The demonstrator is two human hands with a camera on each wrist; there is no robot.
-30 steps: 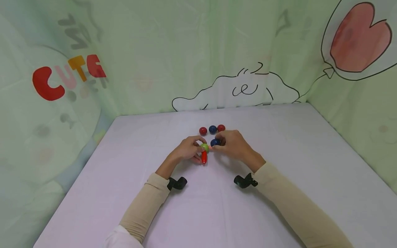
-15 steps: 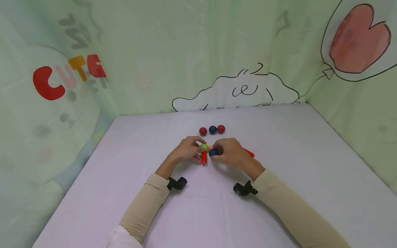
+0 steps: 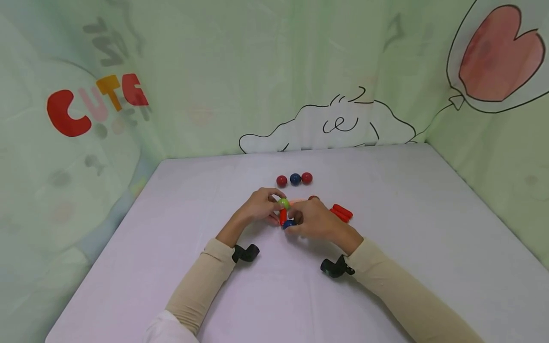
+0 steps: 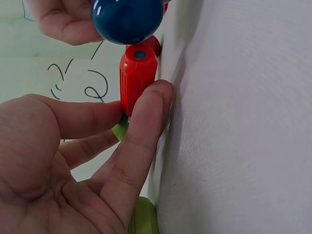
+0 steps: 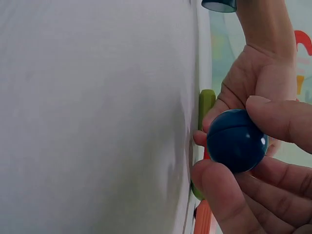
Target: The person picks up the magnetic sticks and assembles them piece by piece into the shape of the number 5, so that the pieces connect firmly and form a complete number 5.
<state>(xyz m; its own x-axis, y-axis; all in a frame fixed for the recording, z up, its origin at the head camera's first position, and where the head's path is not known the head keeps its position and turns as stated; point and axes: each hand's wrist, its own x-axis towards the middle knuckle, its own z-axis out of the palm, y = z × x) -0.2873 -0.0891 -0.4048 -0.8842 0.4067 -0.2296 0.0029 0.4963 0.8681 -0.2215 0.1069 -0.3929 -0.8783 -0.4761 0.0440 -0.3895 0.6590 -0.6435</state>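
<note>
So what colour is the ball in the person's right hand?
The ball is dark blue and glossy, seen best in the right wrist view.

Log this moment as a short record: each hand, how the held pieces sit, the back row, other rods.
Left hand: pinches red rod near green ball
Right hand: pinches blue ball
Held pieces: blue ball at red rod's near end; contact unclear
Back row, left to right: red ball, second blue ball, another red ball
Other rods: two red ones, right of right hand

Free nearside tabletop (image 3: 266,300), blue ball (image 4: 127,20) blocking rod (image 4: 137,80)
</note>
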